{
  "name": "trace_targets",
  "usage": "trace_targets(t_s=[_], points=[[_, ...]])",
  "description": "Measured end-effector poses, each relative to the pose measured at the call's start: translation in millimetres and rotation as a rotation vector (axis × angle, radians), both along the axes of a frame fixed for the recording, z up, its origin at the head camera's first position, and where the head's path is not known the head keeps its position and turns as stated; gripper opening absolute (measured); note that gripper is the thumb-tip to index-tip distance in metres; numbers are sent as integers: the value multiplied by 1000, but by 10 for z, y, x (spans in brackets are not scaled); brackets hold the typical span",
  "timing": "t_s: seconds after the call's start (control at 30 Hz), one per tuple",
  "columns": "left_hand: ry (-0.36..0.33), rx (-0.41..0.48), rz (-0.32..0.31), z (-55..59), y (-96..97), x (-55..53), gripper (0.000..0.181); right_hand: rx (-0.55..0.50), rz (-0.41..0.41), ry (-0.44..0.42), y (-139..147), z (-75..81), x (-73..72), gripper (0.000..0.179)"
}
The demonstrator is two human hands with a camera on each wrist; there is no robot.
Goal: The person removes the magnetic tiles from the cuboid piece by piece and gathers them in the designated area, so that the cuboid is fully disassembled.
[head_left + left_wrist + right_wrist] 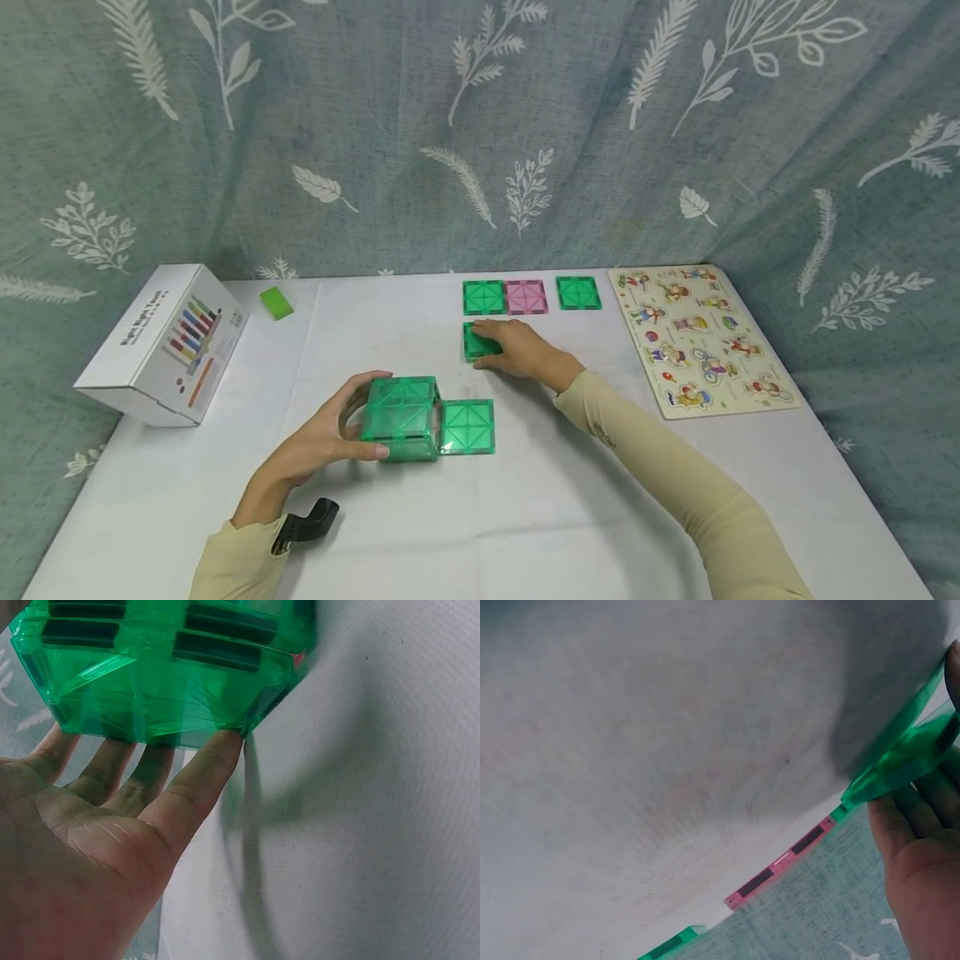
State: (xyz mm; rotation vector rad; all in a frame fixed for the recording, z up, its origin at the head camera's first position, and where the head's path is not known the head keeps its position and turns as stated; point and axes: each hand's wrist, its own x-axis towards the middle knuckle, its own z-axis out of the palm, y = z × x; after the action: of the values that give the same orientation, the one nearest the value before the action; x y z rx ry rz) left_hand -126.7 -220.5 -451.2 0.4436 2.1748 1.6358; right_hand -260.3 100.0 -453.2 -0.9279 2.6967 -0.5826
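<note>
My left hand (324,440) holds a box-shaped block of green see-through magnetic tiles (402,408), thumb at the near side and fingers round the left and far side. In the left wrist view its fingertips touch the lower edge of the tile box (150,697). A flat green tile (468,427) lies against the box's right side. Farther back, my right hand (527,350) pinches another green magnetic tile (478,343), partly covered by the fingers. From the right wrist, this green tile (904,761) appears tilted, with a second green surface close beside it.
At the back lie a green tile (483,297), a pink tile (527,297) touching it and a separate green tile (578,292). A picture board (701,342) lies right. A white box (165,342) and small green block (277,303) are left.
</note>
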Motion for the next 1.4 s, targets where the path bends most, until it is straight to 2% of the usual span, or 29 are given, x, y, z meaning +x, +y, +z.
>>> trace_targets(t_s=[0.7,1.1,1.4], points=[[6,11,2,-9,6,-7,98,11,-17,21,-6,-28,37,69],[-10,9,2,-46,-50,26,97,26,-21,-14,-74,-55,83,66],[-2,5,12,-26,-12,8,97,-8,-35,-20,-34,-18,94,61]])
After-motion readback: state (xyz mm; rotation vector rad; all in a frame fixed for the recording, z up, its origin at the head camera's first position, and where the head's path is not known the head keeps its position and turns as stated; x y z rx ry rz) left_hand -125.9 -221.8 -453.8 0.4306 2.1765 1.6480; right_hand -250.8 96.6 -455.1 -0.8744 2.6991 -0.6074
